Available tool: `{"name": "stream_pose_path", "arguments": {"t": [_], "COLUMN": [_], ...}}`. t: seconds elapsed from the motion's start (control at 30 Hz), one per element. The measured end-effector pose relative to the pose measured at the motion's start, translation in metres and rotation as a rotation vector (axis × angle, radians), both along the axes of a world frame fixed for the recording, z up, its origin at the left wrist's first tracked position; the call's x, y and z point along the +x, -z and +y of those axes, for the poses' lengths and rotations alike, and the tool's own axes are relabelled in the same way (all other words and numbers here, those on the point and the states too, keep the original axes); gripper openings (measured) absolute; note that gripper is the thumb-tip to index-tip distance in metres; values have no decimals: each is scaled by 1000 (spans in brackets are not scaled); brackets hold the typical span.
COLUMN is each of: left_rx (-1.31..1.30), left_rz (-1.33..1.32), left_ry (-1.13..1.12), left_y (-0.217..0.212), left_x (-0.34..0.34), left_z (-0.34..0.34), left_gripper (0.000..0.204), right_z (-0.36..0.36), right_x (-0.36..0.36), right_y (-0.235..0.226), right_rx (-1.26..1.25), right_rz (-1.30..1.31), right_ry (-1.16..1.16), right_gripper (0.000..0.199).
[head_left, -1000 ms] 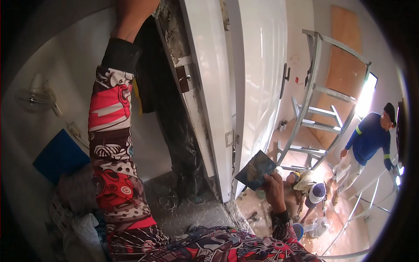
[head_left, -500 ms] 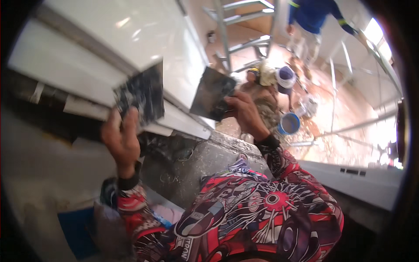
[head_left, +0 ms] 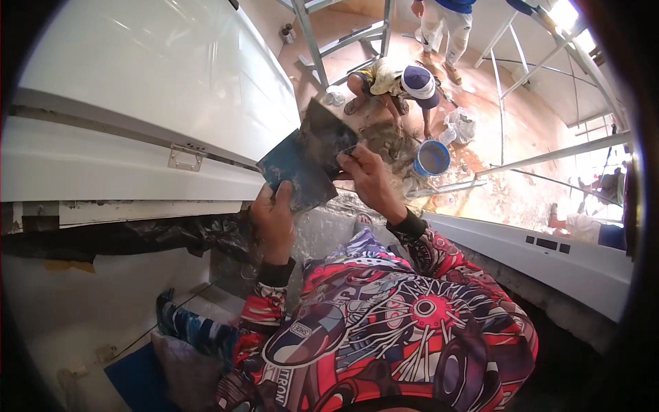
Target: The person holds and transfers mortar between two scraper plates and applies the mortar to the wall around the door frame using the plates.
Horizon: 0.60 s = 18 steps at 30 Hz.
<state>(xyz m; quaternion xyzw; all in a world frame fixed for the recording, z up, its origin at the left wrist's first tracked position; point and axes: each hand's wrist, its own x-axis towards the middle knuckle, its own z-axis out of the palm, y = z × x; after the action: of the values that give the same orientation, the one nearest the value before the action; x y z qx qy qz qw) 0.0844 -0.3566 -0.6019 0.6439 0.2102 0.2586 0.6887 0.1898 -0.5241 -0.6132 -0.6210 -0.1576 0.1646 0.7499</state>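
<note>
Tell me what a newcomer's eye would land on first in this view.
At the centre, the left hand and the right hand each hold a flat, smeared blade, the blue scraper and the dark scraper, overlapping. Beyond them a crouching person works on the muddy floor beside a blue bucket. A glossy white door with a metal hinge fills the upper left.
</note>
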Motion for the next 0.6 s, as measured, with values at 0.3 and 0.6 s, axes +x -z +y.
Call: {"name": "stream_pose_path", "arguments": {"t": [0.3,0.6], "left_rx": [-345,631], "left_rz": [-64,-13], "left_ry": [-91,-88], "left_y": [-5,35], "left_x": [15,-37], "left_z": [24,24], "left_gripper": [19,18], "right_z": [-15,-34], "right_x": [-10,0], "right_y": [-10,59], "right_rx": [-446,-288], "right_rz": [-642,237], "right_ry": [-273,-74], "right_gripper": [19,18]}}
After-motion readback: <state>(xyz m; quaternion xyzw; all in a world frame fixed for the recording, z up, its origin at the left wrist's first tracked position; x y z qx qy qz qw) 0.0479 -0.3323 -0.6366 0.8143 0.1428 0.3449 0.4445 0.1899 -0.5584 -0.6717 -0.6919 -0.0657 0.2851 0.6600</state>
